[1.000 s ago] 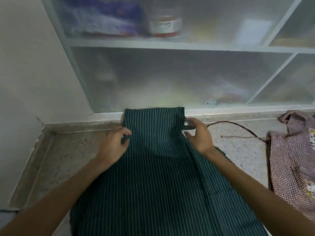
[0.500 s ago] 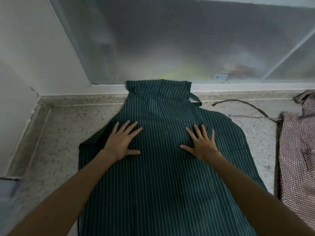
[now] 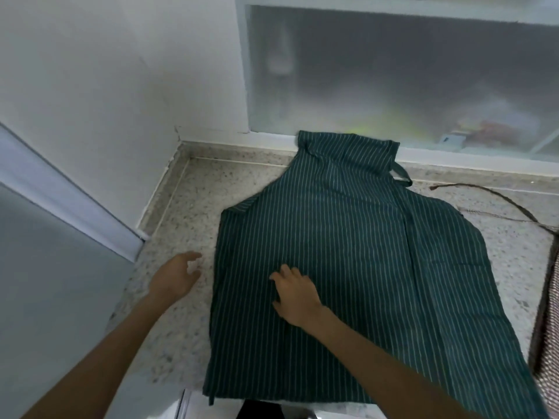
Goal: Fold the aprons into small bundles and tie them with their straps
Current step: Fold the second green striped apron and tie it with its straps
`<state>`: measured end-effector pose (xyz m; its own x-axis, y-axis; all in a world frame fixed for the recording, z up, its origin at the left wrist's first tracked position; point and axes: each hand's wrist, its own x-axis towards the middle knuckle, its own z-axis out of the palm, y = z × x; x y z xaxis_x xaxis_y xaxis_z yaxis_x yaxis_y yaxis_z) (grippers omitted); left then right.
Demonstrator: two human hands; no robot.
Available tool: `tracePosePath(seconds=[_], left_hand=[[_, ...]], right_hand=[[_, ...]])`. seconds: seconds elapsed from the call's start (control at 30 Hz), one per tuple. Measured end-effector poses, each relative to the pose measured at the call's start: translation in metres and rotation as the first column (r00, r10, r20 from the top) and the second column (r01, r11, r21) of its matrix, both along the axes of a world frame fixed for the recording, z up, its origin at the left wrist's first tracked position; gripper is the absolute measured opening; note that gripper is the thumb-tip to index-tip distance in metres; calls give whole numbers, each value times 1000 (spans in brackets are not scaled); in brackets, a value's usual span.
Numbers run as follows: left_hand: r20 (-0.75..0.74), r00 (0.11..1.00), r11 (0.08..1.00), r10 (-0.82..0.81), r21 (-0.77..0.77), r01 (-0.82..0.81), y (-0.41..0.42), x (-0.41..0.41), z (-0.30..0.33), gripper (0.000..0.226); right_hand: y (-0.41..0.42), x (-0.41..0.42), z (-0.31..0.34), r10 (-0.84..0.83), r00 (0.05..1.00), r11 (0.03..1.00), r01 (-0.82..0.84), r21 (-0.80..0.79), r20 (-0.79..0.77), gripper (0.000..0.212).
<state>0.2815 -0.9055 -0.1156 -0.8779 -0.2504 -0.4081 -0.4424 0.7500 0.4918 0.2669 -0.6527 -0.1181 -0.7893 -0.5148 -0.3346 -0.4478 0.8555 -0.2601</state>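
A dark green apron with thin white stripes [image 3: 348, 237] lies spread flat on the speckled stone counter [image 3: 181, 231], its bib towards the frosted window. A short strap loop [image 3: 400, 175] sticks out at the bib's right corner. My right hand [image 3: 293, 293] rests on the apron's left middle with fingers spread and slightly bent. My left hand [image 3: 177, 275] hovers over the bare counter just left of the apron's left edge, fingers relaxed and holding nothing.
A checked apron [image 3: 547, 313] lies at the right edge, its thin brown strap [image 3: 490, 192] trailing across the counter. A frosted window [image 3: 393, 74] stands behind, a white wall [image 3: 121, 86] to the left. The counter's front edge runs below the green apron's hem.
Both hands left the bib, pressed flat on the apron, then slid left. My left hand is off the fabric now, and my right hand has moved to the apron's left middle.
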Motion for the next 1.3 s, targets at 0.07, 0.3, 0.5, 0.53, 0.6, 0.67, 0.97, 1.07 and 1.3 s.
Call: tracePosePath(seconds=[0.07,0.3,0.5,0.53,0.6,0.67,0.97,1.07,1.3], left_hand=[[-53,998,1000,22,24,-21,-7,-15,3,43],[-203,977,997,-70,-39,64,10,-98,6,29],[177,924,928,-340,-95,360,26,-121,2,48],[201,926,947,-320,43,318,21,-123,2,38],[344,926,861,-157,507,-42,8,-131,15,13],[497,862,679,-99,667,-307,-11,-140,33,15],[86,829,717,-553,-457,526,-48,-172,45,61],[69,878,851,-474,-218,477,-29,-174,24,40],[39,872,841,-488,-248,482,-16,-183,-9,62]], right_hand=[[-9,-1,4,-22,998,998,19,61,51,59],[-3,-18,19,-226,959,973,231,-5,171,21],[-75,-31,12,-365,855,916,401,-22,368,50],[-81,-32,11,-345,854,930,366,20,388,60],[-85,-37,12,-312,849,948,309,77,426,69],[-80,-42,15,-290,819,953,292,75,495,69],[-113,-16,41,-190,979,981,192,-20,74,21],[-140,-8,35,-157,970,982,135,129,184,38],[-146,-4,20,-269,918,963,261,65,291,38]])
